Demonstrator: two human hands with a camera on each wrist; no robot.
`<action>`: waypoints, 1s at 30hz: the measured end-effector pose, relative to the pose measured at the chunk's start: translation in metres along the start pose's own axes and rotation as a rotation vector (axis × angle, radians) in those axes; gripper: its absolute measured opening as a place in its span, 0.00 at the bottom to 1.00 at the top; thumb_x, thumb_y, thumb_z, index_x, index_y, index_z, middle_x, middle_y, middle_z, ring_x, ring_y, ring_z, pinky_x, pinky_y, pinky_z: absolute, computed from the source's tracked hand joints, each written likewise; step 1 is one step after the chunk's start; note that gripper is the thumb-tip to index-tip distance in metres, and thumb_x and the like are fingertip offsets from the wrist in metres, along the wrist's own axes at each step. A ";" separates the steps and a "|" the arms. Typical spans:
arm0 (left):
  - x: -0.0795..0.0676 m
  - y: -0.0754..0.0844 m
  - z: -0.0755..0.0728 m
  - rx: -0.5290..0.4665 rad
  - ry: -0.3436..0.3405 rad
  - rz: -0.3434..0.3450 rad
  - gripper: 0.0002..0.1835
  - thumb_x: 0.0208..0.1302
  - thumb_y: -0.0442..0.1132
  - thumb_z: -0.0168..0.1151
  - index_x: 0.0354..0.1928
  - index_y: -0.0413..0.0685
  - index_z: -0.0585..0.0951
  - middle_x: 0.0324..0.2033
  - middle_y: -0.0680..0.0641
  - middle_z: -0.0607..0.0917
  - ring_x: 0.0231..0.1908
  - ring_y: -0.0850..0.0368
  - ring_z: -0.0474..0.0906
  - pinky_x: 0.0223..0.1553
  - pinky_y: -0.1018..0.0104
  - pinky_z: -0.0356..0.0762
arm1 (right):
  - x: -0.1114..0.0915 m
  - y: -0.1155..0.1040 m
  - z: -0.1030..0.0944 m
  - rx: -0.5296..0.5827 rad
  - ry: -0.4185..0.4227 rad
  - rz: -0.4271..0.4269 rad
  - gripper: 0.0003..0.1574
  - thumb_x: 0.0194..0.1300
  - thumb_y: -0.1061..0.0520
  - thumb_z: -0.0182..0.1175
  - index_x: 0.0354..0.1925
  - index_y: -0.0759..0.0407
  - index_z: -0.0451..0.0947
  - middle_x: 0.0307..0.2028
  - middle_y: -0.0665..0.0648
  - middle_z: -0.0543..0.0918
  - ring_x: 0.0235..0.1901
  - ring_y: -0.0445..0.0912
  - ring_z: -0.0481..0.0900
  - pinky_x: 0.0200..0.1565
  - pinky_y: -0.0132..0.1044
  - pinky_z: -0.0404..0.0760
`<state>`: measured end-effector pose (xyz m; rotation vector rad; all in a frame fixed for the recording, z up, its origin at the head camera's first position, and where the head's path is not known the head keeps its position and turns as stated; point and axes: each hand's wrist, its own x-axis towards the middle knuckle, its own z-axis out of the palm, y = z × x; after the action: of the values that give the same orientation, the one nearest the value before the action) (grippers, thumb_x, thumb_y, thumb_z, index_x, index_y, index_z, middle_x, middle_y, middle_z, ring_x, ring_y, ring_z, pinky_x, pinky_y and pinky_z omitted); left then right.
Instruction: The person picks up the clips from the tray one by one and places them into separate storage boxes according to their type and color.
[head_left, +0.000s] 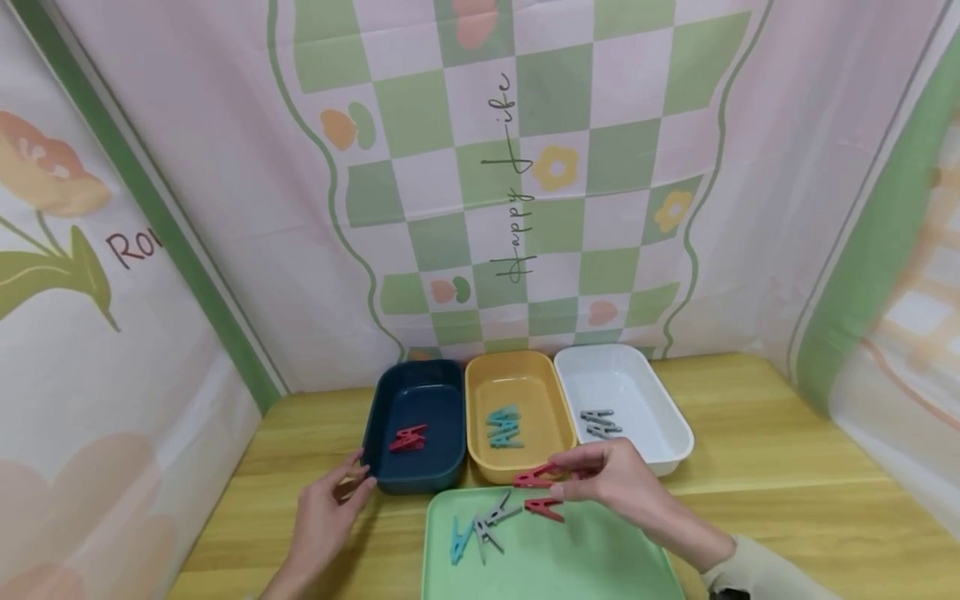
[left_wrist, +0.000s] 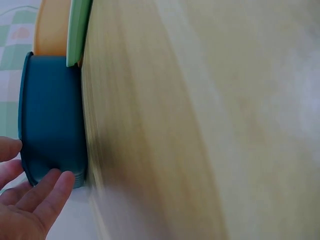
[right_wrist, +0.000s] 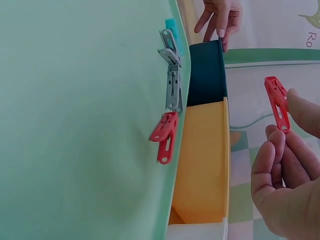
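Observation:
My right hand (head_left: 611, 479) pinches a red clothespin (right_wrist: 277, 104) between thumb and fingertips, above the far edge of the green tray (head_left: 600, 554). Just below it, another red clothespin (head_left: 544, 509) lies on that tray. Two grey clothespins (head_left: 489, 533) and a teal clothespin (head_left: 460, 542) are to its left. My left hand (head_left: 327, 510) rests its relaxed fingertips against the near left corner of the navy bin (left_wrist: 52, 110). Red clothespins (head_left: 408, 438) sit inside this bin.
Beside the navy bin stands a yellow bin (head_left: 521, 367) with several teal clothespins (head_left: 505, 427). Right of it, a white bin (head_left: 637, 392) contains grey clothespins (head_left: 600, 423). A patterned cloth (head_left: 487, 208) hangs behind the wooden table (head_left: 750, 433).

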<state>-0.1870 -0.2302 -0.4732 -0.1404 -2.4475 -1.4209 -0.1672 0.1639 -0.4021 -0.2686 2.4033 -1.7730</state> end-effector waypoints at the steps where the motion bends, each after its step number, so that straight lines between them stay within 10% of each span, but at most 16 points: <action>1: 0.000 0.001 0.000 -0.001 -0.001 -0.003 0.10 0.58 0.33 0.67 0.43 0.43 0.82 0.60 0.46 0.74 0.44 0.52 0.82 0.39 0.72 0.82 | 0.001 0.000 0.000 0.002 -0.006 -0.004 0.27 0.47 0.55 0.75 0.46 0.62 0.82 0.40 0.59 0.84 0.36 0.49 0.79 0.35 0.35 0.84; 30: -0.001 0.000 0.000 0.012 -0.003 0.015 0.10 0.59 0.33 0.67 0.43 0.43 0.82 0.60 0.47 0.75 0.45 0.53 0.82 0.39 0.72 0.82 | 0.044 -0.027 0.012 -0.033 0.015 -0.012 0.25 0.48 0.52 0.75 0.45 0.59 0.83 0.40 0.57 0.84 0.36 0.48 0.78 0.38 0.42 0.82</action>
<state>-0.1864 -0.2306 -0.4733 -0.1578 -2.4515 -1.4005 -0.2062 0.1350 -0.3803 -0.2744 2.4484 -1.7478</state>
